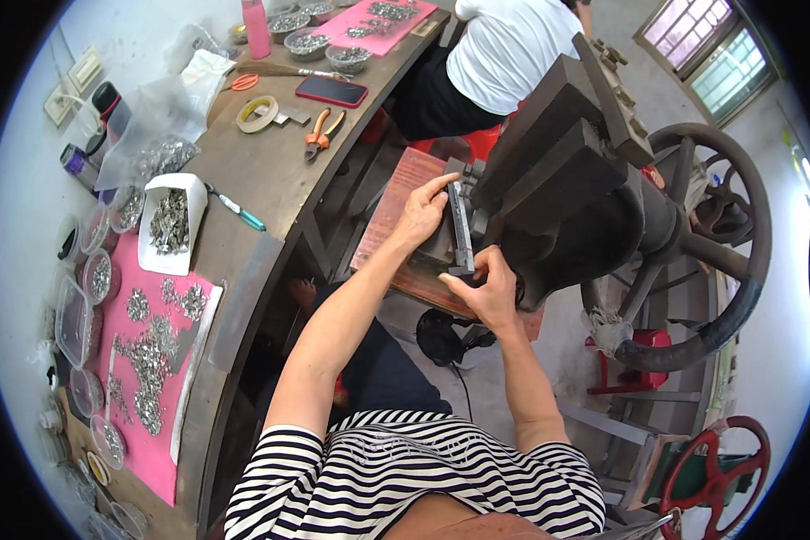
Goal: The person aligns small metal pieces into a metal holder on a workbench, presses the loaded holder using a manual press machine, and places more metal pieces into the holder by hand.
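A long, narrow dark metal bar [461, 229] with a lighter strip along it lies on the bed of a heavy hand press. My left hand [420, 214] is at its far end, index finger stretched along the tip and the other fingers curled. At the near end, my right hand [491, 286] closes on the bar between thumb and fingers. The bar rests over a reddish-brown board [389, 211]. Just right of it stands the dark press body [576, 225]. The undersides of my fingers are hidden.
A large handwheel [754, 252] is at the right. The workbench [243, 184] at left carries orange-handled pliers [321, 137], a phone [331, 91], tape [256, 114], a white scoop [171, 263] of metal pieces and a pink mat [166, 468]. A person in white [513, 54] sits ahead.
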A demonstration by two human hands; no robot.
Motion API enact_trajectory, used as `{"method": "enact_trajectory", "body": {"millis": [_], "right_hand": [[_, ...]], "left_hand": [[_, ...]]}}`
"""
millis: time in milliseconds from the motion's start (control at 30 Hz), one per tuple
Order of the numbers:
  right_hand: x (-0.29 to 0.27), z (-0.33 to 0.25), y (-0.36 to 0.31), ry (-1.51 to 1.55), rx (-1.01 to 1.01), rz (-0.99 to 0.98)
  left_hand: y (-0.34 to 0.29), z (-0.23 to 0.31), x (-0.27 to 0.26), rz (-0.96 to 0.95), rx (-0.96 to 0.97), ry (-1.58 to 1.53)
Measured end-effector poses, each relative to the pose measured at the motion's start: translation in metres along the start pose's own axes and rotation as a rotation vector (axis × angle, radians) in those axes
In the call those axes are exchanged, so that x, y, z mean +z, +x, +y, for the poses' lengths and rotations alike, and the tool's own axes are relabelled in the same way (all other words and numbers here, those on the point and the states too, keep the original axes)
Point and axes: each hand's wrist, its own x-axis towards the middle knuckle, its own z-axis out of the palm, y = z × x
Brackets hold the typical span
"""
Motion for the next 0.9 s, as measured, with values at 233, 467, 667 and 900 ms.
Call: {"method": "enact_trajectory", "body": {"millis": [233, 467, 667, 900], "right_hand": [[-0.009, -0.007, -0.001, -0.158, -0.134, 0.036], [-0.211, -0.052, -0.068, -0.538, -0.416, 1.090], [-0.187, 0.010, -0.073, 0.113, 0.081, 1.129], [-0.267, -0.049, -0.045, -0.025, 0.240, 0.829]], "left_hand": [[0.001, -0.012, 0.013, -0.195, 0.013, 0.198], [-0.057, 0.026, -0.024, -0.319, 0.000, 0.214], [-0.073, 0.023, -0.011, -0.369, 0.170, 0.486], [-0.064, 0.020, -0.009, -0.336, 0.256, 0.597]]}}
